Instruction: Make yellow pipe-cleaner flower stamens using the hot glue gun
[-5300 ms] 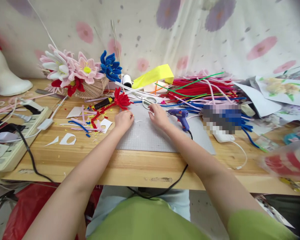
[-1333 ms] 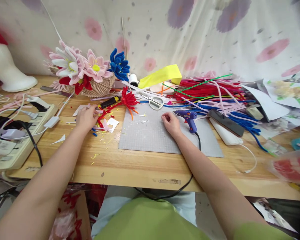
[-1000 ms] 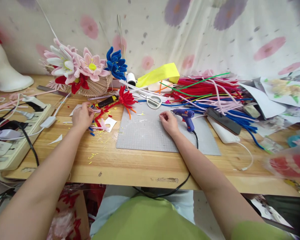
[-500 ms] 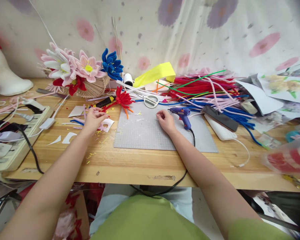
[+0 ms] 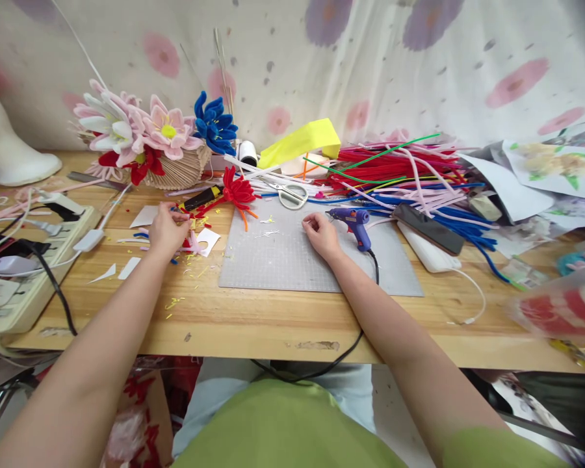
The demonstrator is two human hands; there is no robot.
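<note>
My left hand point(image 5: 168, 229) is over the pile of pipe-cleaner pieces and paper scraps on the left, its fingers pinched together; whatever lies between the fingertips is too small to name. My right hand point(image 5: 320, 233) rests on the grey cutting mat point(image 5: 283, 266) with its fingers curled in, and nothing can be made out in them. Just right of it lies a blue glue gun point(image 5: 355, 224). A red fuzzy flower point(image 5: 238, 190) with orange stems lies at the mat's upper left corner. Scissors point(image 5: 292, 195) lie at the mat's back edge.
Finished flowers point(image 5: 168, 132) stand at the back left, near a power strip point(image 5: 53, 273). Bundled pipe cleaners point(image 5: 394, 170) lie along the back. A phone point(image 5: 428, 229) and a cup point(image 5: 565, 309) are on the right; the glue gun's cord point(image 5: 376, 270) hangs over the front edge.
My left hand has shifted left and slightly up among the pieces, and a white paper scrap near it is now partly covered. My right hand has stayed in place.
</note>
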